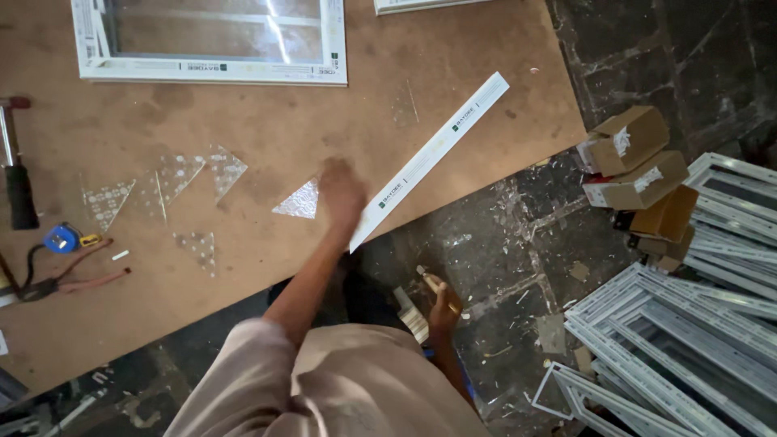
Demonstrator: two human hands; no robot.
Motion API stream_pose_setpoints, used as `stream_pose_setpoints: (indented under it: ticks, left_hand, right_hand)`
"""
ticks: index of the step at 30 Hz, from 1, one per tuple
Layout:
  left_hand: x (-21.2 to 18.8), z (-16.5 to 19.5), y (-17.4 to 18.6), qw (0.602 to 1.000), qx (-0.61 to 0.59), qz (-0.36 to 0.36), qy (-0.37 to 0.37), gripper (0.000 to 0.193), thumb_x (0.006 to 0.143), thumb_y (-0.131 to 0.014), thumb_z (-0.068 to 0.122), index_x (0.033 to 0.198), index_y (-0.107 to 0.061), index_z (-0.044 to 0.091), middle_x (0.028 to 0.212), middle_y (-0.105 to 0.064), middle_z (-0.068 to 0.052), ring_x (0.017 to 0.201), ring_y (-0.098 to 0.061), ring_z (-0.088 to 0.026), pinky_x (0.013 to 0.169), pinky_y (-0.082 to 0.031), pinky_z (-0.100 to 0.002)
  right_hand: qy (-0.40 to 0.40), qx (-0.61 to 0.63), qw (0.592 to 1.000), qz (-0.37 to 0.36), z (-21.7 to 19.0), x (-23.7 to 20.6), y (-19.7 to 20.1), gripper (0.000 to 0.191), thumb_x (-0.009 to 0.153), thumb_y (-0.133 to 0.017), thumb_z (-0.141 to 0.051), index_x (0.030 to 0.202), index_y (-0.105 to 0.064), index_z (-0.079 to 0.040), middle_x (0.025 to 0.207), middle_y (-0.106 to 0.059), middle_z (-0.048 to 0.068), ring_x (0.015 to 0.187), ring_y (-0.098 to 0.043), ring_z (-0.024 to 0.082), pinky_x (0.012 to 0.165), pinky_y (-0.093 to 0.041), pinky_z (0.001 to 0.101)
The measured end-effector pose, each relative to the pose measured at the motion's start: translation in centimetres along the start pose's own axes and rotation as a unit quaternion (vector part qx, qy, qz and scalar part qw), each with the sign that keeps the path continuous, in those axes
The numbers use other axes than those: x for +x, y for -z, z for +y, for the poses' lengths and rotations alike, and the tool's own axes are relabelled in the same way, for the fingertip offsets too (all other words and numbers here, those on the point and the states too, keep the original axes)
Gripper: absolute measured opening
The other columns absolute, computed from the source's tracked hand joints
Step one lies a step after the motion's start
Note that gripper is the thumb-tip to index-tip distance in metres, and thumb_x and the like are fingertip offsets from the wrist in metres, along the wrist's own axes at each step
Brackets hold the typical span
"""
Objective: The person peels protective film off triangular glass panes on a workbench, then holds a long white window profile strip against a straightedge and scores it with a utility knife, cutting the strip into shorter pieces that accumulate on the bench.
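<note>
My left hand point(341, 191) reaches out over the brown board table point(267, 129) and is blurred by motion. It lies right beside a triangular piece of patterned glass point(299, 201), at its right edge; I cannot tell whether it touches the glass. A long white plastic strip point(437, 158) lies slantwise just right of that hand, its lower end over the table edge. My right hand point(444, 306) hangs low beside my body above the dark floor, closed around a small thin tool point(428, 278) with a pale tip.
Several more glass triangles point(174, 176) lie to the left. A white window frame point(210, 71) sits at the table's far edge. A hammer point(18, 182), a blue tape measure point(61, 239) and red-handled pliers point(77, 279) lie left. Cardboard boxes point(635, 158) and stacked white frames point(688, 340) stand right.
</note>
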State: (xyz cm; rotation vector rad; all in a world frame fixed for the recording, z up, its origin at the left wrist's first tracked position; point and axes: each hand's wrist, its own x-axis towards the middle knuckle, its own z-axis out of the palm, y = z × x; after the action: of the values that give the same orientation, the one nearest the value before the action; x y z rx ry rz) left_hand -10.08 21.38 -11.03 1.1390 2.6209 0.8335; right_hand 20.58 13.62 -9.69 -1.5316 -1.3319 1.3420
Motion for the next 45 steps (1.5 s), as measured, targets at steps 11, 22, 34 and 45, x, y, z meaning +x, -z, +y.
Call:
stream_pose_setpoints:
  ticks: [11,22,34,45]
  left_hand:
    - [-3.6,-7.7,9.2,0.985,0.129,-0.087,0.076,0.056,0.084,-0.078,0.038,0.128,-0.062,0.007,0.142,-0.054,-0.016,0.143,-0.041,-0.036,0.113,-0.032,-0.062]
    - [-4.2,-13.4,13.4,0.976,-0.011,-0.2,0.087,0.034,0.089,-0.07,0.026,0.117,-0.064,0.007,0.116,-0.071,-0.015,0.112,-0.065,-0.035,0.096,-0.047,-0.056]
    - [-1.3,-15.5,15.9,0.941,-0.298,-0.034,0.159,0.023,0.096,-0.064,0.024,0.097,-0.068,0.001,0.085,-0.069,-0.025,0.078,-0.069,-0.044,0.071,-0.051,-0.051]
    - [-0.7,-11.6,14.5,0.97,-0.118,0.075,0.197,0.021,0.096,-0.064,0.027,0.098,-0.066,0.006,0.09,-0.071,-0.021,0.083,-0.066,-0.045,0.07,-0.048,-0.057]
  right_hand:
    - [-0.125,0.112,0.974,-0.149,-5.2,1.3,-7.2,0.046,0.104,-0.056,-0.032,0.118,-0.066,0.011,0.106,-0.076,0.02,0.092,-0.079,0.03,0.083,-0.065,0.0379]
    - [-0.173,0.101,0.966,-0.165,-9.1,-4.4,-16.1,0.064,0.103,-0.051,-0.048,0.121,-0.067,0.011,0.103,-0.077,0.023,0.086,-0.078,0.032,0.075,-0.062,0.0402]
    - [-0.293,0.236,0.9,-0.22,-10.4,3.2,-22.9,0.063,0.1,-0.044,-0.06,0.116,-0.065,-0.003,0.109,-0.074,0.021,0.086,-0.075,0.03,0.079,-0.062,0.0428]
    - [-0.407,0.173,0.794,-0.418,-11.5,10.5,-28.1,0.059,0.103,-0.049,-0.059,0.115,-0.068,-0.004,0.116,-0.074,0.025,0.085,-0.07,0.029,0.078,-0.056,0.0395]
